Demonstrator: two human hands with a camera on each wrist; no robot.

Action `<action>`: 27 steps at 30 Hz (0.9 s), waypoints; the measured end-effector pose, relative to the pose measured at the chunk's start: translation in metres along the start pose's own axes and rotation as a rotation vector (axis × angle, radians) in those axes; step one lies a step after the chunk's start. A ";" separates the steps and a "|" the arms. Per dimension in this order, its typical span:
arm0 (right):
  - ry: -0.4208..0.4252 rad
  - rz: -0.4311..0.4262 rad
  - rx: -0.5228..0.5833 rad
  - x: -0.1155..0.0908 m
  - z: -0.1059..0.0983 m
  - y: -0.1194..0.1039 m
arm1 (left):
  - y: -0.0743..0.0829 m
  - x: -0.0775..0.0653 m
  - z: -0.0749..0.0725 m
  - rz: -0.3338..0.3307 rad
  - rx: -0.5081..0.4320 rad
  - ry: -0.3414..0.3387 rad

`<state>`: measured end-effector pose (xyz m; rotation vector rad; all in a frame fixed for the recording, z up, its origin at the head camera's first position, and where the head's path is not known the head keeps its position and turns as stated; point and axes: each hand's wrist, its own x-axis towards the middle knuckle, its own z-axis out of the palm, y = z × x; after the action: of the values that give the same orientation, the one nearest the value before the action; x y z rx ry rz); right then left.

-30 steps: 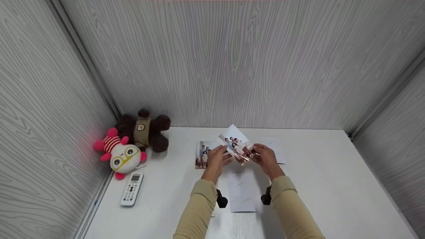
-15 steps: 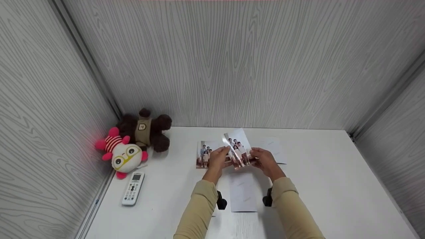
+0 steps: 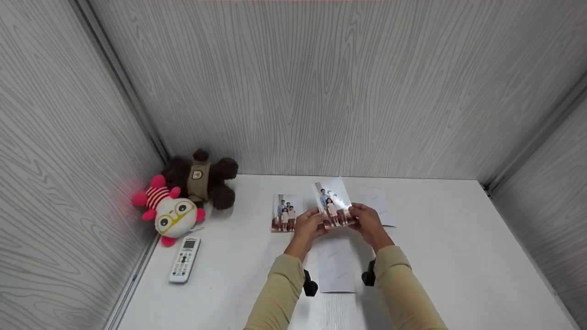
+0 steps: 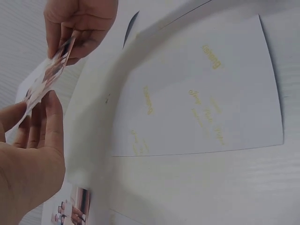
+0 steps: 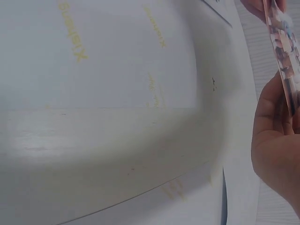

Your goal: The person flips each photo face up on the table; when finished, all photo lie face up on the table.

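Held photo (image 3: pixel 333 201), head view: glossy print of a posed group, tilting slightly, being held just below and right of frame centre, above the white table (image 3: pixel 449 238).
Left hand (image 3: pixel 308 225), head view: clamping the print's lower left edge.
Right hand (image 3: pixel 367 220), head view: pinching the print's lower right side.
Second photo (image 3: pixel 283 213), head view: lying flat, just left of the left hand.
Front sheet (image 3: pixel 337 268), head view: lying at lower centre, between the forearms.
Back sheet (image 3: pixel 379 201), head view: lying right of the held photo, partly hiding behind the right hand.
Brown plush (image 3: pixel 198 181) and pink-and-white plush (image 3: pixel 174 215), head view: lying together at left, touching.
Remote control (image 3: pixel 185 260), head view: lying at lower left, below the plush pair.
Grip, left wrist view: both hands showing at left, thumbs and fingers closing on the held photo, which is appearing nearly edge-on at upper left; front sheet showing yellow lettering, upper right.
Grip, right wrist view: right hand gripping the held photo at the right edge; left hand showing partly, upper right corner.
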<state>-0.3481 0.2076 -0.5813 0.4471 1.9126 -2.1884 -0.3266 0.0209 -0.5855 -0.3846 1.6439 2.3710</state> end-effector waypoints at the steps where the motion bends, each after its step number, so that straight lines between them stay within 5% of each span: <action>1: 0.008 0.000 0.002 0.000 0.000 0.000 | -0.001 0.000 0.001 -0.003 -0.001 -0.008; 7: 0.036 0.011 0.012 0.000 0.000 0.003 | -0.005 -0.001 0.003 0.008 0.001 -0.022; 17: -0.044 0.109 -0.024 0.000 -0.008 0.010 | 0.000 -0.003 -0.001 0.003 0.029 0.040; 27: -0.042 0.085 -0.037 -0.004 -0.007 0.015 | -0.007 -0.001 -0.002 -0.009 0.020 0.106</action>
<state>-0.3390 0.2125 -0.5949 0.4633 1.8739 -2.0896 -0.3227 0.0218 -0.5920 -0.5219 1.7055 2.3633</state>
